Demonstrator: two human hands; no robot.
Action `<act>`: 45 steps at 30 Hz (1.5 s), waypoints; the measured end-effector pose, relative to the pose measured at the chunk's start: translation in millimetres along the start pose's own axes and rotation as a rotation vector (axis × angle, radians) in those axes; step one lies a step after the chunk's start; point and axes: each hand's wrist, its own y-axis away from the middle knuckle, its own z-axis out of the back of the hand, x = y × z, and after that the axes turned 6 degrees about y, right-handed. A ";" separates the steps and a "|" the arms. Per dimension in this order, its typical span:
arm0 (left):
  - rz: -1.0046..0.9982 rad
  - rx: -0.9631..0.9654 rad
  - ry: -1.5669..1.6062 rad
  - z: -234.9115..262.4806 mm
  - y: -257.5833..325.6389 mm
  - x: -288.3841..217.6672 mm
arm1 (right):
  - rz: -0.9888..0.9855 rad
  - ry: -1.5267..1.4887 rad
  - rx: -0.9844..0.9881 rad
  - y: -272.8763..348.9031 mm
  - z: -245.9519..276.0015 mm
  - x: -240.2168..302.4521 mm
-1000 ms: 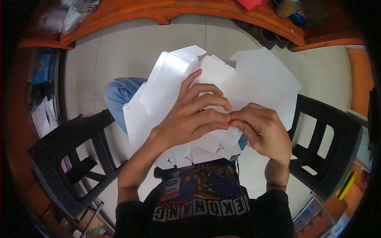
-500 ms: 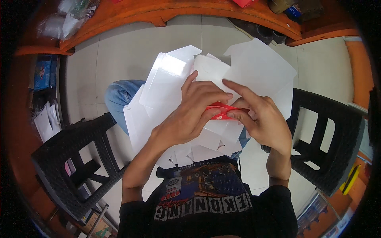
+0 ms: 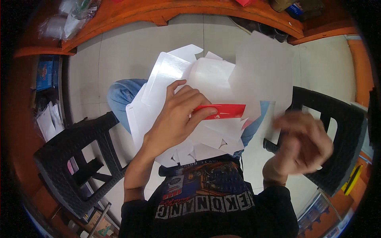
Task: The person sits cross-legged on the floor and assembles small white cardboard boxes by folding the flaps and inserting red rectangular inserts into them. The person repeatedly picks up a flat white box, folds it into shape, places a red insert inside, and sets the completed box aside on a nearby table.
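Observation:
A pile of white die-cut card sheets (image 3: pixel 166 73) lies on my lap, over my jeans-clad knee (image 3: pixel 121 95). My left hand (image 3: pixel 174 119) is on top of the pile, its fingers and thumb closed around a flat red strip (image 3: pixel 224 112) that sticks out to the right. A larger white sheet (image 3: pixel 262 71) lies at the pile's upper right. My right hand (image 3: pixel 303 142) is off the pile at the right, over a black chair. It is blurred with motion and its fingers look curled. Whether it holds anything cannot be told.
Black plastic chairs stand on either side of me, one at the left (image 3: pixel 67 158) and one at the right (image 3: pixel 341 119). An orange wooden counter edge (image 3: pixel 158 12) curves across the top. A blue box (image 3: pixel 44 73) and white packets (image 3: pixel 47 121) sit at the left.
My right hand has left the red strip and swung out to the right over the chair. My left hand has stayed on the pile, holding the strip.

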 end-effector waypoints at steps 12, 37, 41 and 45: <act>0.218 0.028 0.158 4.8 7.3 3.0 | -0.322 0.278 0.318 30.7 -41.6 -59.2; 0.110 -0.075 0.244 0.7 5.8 8.7 | -0.319 0.199 0.532 26.4 -70.6 -37.6; 0.045 -0.080 0.210 1.3 9.6 6.7 | -0.292 0.207 0.446 36.5 -70.1 -39.8; -0.136 -0.341 0.204 13.0 11.5 3.6 | -0.286 0.244 0.287 35.2 -59.7 -38.4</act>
